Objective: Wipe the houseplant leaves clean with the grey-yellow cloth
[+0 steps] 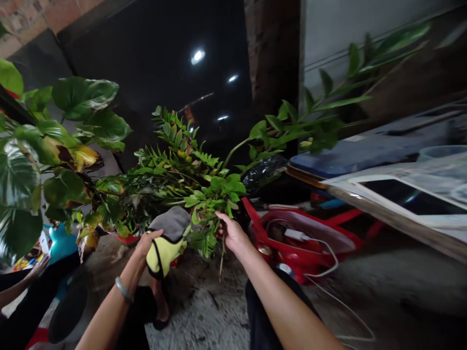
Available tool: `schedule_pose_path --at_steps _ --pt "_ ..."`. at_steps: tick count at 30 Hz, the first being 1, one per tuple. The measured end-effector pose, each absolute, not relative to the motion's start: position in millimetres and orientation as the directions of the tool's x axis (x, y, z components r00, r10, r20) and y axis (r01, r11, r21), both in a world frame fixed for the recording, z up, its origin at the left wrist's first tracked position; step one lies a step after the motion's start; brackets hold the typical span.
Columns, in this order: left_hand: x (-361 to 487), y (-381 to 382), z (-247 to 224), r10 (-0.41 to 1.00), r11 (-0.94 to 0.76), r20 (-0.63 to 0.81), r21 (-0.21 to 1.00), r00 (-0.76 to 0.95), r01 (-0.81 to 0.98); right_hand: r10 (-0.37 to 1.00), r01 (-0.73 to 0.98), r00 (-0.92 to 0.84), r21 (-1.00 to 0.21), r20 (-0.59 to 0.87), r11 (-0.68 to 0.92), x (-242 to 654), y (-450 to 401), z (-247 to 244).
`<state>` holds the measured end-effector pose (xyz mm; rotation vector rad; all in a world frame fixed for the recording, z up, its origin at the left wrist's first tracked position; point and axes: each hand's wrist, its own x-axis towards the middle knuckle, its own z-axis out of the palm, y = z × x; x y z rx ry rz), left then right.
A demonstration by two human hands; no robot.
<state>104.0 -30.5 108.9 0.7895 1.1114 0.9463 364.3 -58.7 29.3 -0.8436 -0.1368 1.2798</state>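
Observation:
My left hand (149,244) is closed around a cleaning cloth (170,232), grey on one side and yellow on the other with a dark edge. A bracelet circles that wrist. Just to the right, my right hand (229,232) grips a leafy plant stem (222,257), its thin bare end hanging below the fingers. Green leaves (226,187) spread above and left of this hand, and the cloth lies against some of them. Some fingertips of my right hand are hidden behind the stem and leaves. Behind both hands stands a bushy green potted plant (178,170).
A broad-leaved plant (73,141) with yellowing leaves fills the left. At right, a red bag (306,238) holds a white charger with a cable (335,257), below a cluttered table (386,194). Another person's hand (38,267) shows at far left, near a dark bucket (69,311).

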Motion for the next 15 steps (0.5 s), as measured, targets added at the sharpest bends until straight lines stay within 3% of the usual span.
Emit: schedule_pose_path --at_steps 3,8,11,15 --pt "89 -47 143 0.903 0.429 -0.405 0.852 0.141 -0.301 0.868 -0.771 0.350 -0.634 -0.352 0.054 373 -59 25" --pt "110 -39 206 0.962 0.272 -0.236 0.844 0.135 -0.462 0.884 -0.770 0.351 -0.633 -0.309 0.084 372 -59 29" --pt "139 -37 184 0.935 0.322 -0.245 0.888 0.256 -0.328 0.902 -0.784 0.327 -0.614 -0.281 0.093 366 -58 31" --pt "160 -49 113 0.868 0.405 -0.355 0.911 0.347 -0.080 0.892 -0.786 0.346 -0.609 -0.290 0.107 363 -57 26"
